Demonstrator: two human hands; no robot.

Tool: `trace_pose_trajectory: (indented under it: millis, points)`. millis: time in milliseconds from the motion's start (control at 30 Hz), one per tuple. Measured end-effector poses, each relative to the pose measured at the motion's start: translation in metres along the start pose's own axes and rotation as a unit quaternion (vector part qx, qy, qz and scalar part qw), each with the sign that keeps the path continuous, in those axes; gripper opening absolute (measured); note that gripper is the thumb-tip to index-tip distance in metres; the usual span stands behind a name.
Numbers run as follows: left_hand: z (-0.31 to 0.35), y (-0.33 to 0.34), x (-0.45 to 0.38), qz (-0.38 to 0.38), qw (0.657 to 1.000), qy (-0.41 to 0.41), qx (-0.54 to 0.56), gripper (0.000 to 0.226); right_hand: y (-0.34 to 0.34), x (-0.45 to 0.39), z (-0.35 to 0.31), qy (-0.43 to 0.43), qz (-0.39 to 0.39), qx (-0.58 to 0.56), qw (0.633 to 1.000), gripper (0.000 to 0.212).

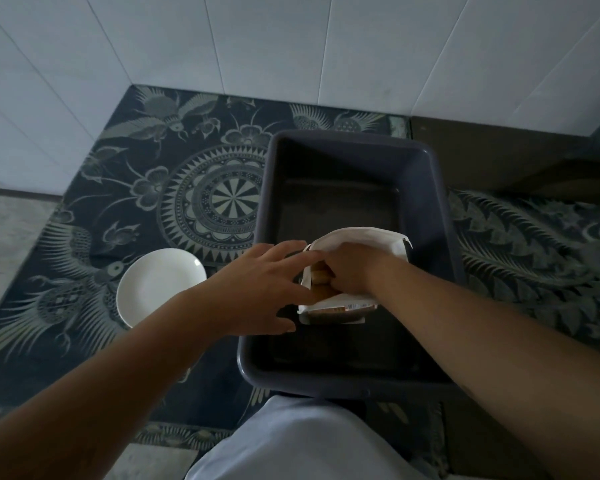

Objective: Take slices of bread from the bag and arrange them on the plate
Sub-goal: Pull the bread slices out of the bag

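Bread peeks out of the white bag, brown and soft, right under my fingers. My right grip is down inside the open mouth of the bag, with the fingers curled around the top of the slices. It looks like I am holding the bread, but the bag hides my fingertips, so I cannot tell how tight the hold is.

My left grip is open, with the fingers spread wide. It rests flat against the left side of the bag, just beside my other hand. It holds nothing.

The bag stands in a dark tub, close to the tub's near left corner. A small label shows on the near side of the bag. The far half of the tub has only its bare bottom showing.

The white plate sits on the patterned cloth on the surface, just to the left of the tub's near left corner. My left arm crosses over its near edge. No bread is on the part of the plate I can see. The plate is apart from the bag, with the tub wall and my left hand between them.
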State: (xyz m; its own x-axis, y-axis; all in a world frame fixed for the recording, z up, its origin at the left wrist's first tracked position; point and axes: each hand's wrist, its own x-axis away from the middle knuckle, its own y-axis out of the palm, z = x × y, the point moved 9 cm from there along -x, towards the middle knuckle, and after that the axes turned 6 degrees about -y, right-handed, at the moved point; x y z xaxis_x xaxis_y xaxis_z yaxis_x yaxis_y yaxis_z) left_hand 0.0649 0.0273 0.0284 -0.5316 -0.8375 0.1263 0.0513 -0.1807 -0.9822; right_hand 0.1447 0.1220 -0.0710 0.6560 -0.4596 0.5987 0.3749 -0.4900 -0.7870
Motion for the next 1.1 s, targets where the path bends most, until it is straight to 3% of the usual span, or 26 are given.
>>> trace_pose_trajectory:
  millis: [233, 333, 433, 600, 733, 867, 1100]
  points:
    - [0.001, -0.001, 0.000, 0.002, 1.000, -0.006, -0.011, 0.042, -0.001, -0.005, -0.003, 0.017, 0.018, 0.012, 1.000, 0.008]
    - [0.002, 0.000, 0.000, 0.001, 1.000, -0.002, -0.007, 0.041, -0.003, -0.007, -0.001, 0.069, 0.037, -0.030, 0.997, 0.025]
    - [0.001, 0.002, -0.001, 0.003, 1.000, 0.000, -0.010, 0.039, -0.003, -0.009, -0.004, 0.091, 0.047, -0.046, 0.994, 0.027]
    - [-0.001, 0.007, -0.002, 0.010, 1.000, -0.004, -0.010, 0.039, -0.004, -0.011, -0.004, 0.049, 0.024, -0.048, 0.997, 0.008]
    - [0.000, 0.005, -0.002, 0.029, 1.000, -0.003, -0.001, 0.036, -0.013, -0.002, -0.010, 0.033, 0.030, 0.000, 0.999, 0.013]
    - [-0.002, 0.001, -0.002, 0.046, 0.999, -0.005, 0.008, 0.039, -0.036, 0.020, -0.019, 0.053, 0.095, 0.040, 0.993, 0.018]
    - [0.001, 0.000, -0.004, 0.055, 0.997, -0.009, 0.056, 0.042, -0.042, 0.050, -0.012, 0.056, 0.164, 0.017, 0.985, 0.007]
